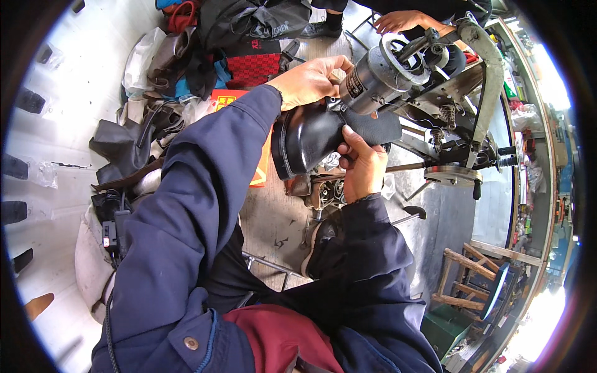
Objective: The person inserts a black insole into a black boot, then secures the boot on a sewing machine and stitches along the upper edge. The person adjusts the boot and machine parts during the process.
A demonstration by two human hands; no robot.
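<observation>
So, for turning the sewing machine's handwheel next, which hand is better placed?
Probably the right hand: it is nearer the handwheel, though it holds the black shoe. The left hand is farther, by the metal cylinder.

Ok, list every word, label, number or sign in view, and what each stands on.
Wording isn't copied here, only placed:
Black bag: pale lettering.
Orange sheet: large characters, partly covered by the sleeve.
Metal cylinder: plate with print too small to read.
Dark panel: red mark, too small.
Shelf packages: too blurred.
</observation>
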